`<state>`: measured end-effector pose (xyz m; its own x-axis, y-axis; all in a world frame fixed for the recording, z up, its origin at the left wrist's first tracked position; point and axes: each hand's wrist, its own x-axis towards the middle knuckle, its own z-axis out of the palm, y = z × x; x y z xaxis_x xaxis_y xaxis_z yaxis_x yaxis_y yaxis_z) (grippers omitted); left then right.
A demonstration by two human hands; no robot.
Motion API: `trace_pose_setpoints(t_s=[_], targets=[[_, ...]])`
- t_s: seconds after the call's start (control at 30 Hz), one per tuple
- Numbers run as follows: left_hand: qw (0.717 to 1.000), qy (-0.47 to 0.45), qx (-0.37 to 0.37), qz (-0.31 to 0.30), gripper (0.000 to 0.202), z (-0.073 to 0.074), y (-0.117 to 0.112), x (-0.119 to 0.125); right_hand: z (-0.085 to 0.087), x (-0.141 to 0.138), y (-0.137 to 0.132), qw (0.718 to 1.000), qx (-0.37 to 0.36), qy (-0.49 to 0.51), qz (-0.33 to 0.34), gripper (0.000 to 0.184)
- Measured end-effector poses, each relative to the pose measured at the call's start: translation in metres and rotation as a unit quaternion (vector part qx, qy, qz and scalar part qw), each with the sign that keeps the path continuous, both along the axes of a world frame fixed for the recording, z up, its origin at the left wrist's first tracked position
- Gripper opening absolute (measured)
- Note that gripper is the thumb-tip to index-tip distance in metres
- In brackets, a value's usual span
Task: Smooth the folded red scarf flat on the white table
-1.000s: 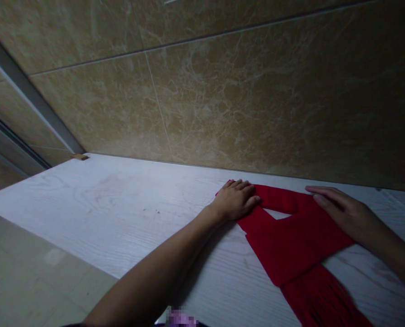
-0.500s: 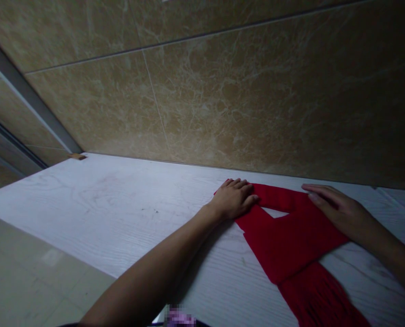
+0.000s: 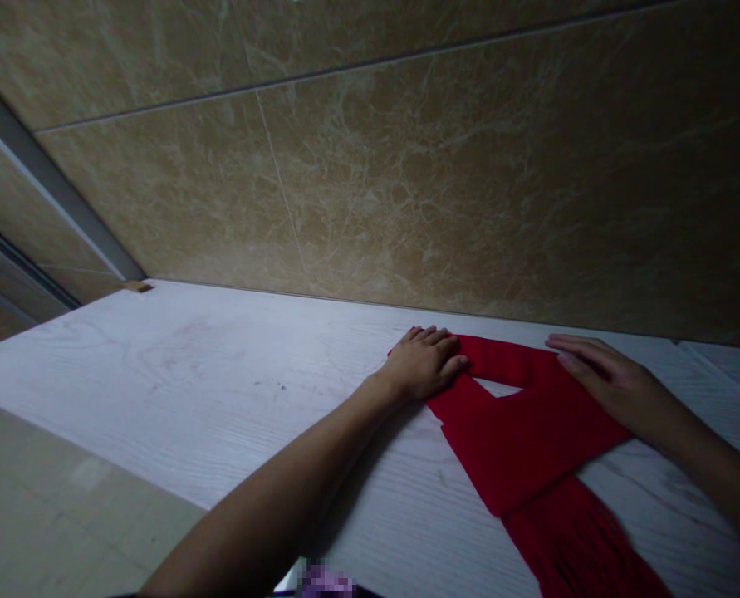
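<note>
I've got one red scarf [image 3: 519, 448], plain-coloured, lying flat on the counter [image 3: 220, 374] over at the R of my view. It's bent into a rough loop. A narrow band runs along the far side, approx. parallel w/ the counter's back edge; its far L corner is partly covered, so I can't tell how it turns there. A 2nd strip slants from that corner down R to the wide panel, which lies diagonally. Btwn bands & panel I see a small triangular gap, counter showing thru. Nearest me, a fringed end w/ long strands comes out from the panel's near edge, cut off at bottom.
</note>
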<state>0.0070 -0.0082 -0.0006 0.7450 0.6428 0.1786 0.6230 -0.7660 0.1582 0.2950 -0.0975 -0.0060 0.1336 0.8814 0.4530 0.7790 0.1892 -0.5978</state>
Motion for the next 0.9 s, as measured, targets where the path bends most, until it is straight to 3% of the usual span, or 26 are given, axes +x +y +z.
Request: trace_pose_setpoints(t_s=[0.9], targets=[[1.000,-0.009,0.016,-0.007,0.061,-0.0025,0.0016,-0.0005,0.0064,-0.0058,-0.0027,0.999,-0.025,0.009,-0.018,0.047]])
